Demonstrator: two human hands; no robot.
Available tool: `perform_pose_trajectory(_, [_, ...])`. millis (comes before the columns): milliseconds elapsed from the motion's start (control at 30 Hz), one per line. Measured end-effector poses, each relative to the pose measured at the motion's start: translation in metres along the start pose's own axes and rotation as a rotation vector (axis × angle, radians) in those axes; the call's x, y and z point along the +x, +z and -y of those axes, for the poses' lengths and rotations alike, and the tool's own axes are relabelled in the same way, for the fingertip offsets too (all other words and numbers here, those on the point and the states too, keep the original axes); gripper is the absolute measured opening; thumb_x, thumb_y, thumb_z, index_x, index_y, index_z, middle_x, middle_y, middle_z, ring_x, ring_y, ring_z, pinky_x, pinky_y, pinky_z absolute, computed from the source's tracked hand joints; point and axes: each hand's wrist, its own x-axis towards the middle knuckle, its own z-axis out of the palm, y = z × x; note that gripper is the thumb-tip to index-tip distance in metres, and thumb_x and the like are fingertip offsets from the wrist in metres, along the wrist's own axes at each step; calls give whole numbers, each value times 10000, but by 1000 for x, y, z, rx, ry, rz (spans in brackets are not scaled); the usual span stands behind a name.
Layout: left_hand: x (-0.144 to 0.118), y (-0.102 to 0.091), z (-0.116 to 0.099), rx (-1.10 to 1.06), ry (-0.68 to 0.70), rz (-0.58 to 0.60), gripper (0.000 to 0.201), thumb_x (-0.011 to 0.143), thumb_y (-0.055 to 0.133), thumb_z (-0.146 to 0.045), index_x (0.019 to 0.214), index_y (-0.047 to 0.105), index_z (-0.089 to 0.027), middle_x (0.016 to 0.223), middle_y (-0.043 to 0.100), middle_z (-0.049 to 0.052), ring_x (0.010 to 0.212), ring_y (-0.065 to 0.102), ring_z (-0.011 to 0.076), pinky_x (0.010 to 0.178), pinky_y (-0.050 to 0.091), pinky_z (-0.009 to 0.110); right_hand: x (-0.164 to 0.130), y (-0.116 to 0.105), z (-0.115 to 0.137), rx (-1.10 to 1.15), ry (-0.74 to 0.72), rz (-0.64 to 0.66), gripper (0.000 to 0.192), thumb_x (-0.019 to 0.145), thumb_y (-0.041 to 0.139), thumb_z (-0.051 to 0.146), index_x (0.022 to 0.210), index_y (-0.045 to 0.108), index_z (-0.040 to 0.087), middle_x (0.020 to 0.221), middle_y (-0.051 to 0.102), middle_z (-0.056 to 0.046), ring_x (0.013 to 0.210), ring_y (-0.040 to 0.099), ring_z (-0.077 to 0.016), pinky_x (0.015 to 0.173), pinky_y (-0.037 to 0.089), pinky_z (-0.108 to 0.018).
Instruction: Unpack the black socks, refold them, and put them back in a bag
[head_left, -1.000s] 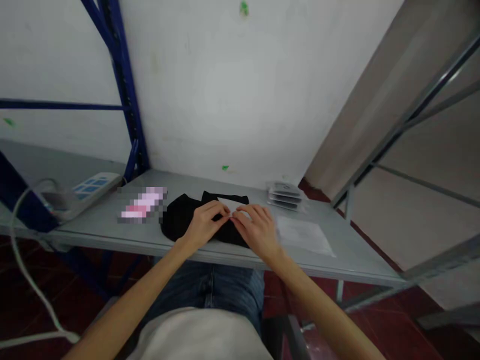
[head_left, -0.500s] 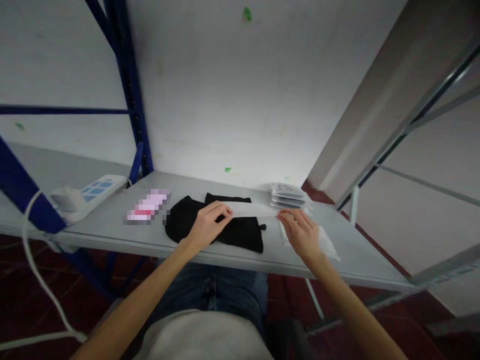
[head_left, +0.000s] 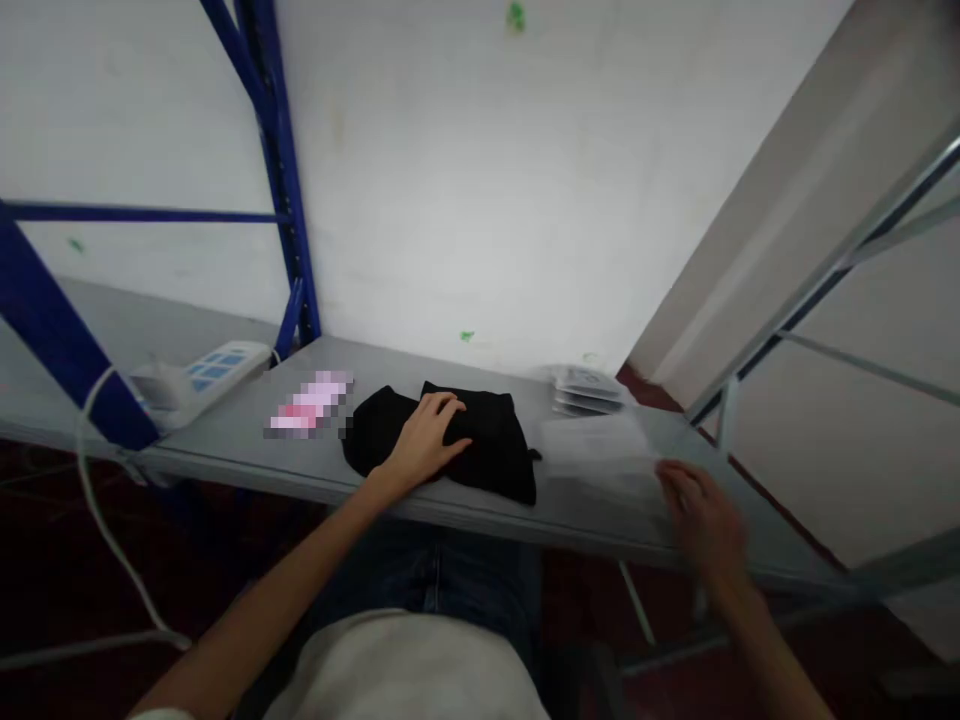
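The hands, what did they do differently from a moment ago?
The right hand slid away rightward to the clear plastic sheet near the grey shelf edge. The white strip it pinched is gone from view. The left hand stayed on the black folded cloth.

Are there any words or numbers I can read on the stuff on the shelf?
No text can be read anywhere.
Pink item: pixelated, unreadable.
Stack of small packets: dark markings, too small and blurred to read.
Clear bag by the right hand: blurred, no print legible.
Power strip: blue patches, no words visible.
Black cloth under the left hand: no label showing.
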Motion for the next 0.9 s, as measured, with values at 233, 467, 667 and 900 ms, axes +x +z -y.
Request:
perform_pose_trajectory(233, [-3,14,17,-14,-35,132,413,835,804,-309,1187,599,-242,1260,604,78,1199,592,297,1023,538,471,-40,-1,-47,-15,84,71,284,960,467,352,1092,715,305,1085,751,-99,856,721,-315,673,547,-438])
perform_pose_trajectory(467, [10,17,11,93,34,139,258,869,770,-270,1092,642,-243,1168,640,69,1132,593,284,915,560,414,-10,-13,8,-37,75,88,382,881,446,254,1143,723,245,1128,730,-126,1027,656,-341,902,527,-507])
perform_pose_trajectory(667, [19,22,-11,185,74,123,128,954,676,-320,1035,629,-233,1067,659,73,1060,612,268,800,562,352,33,12,121,405,136,225,301,931,488,333,1091,726,239,1021,770,-80,928,714,-263,850,543,-409])
perform_pose_trajectory(900, [7,21,-11,56,-43,-39,104,1030,503,-302,1056,547,-212,1002,675,87,942,689,256,815,559,368,60,60,191,382,70,342,226,983,581,303,1170,695,248,994,756,-56,852,710,-214,723,506,-313])
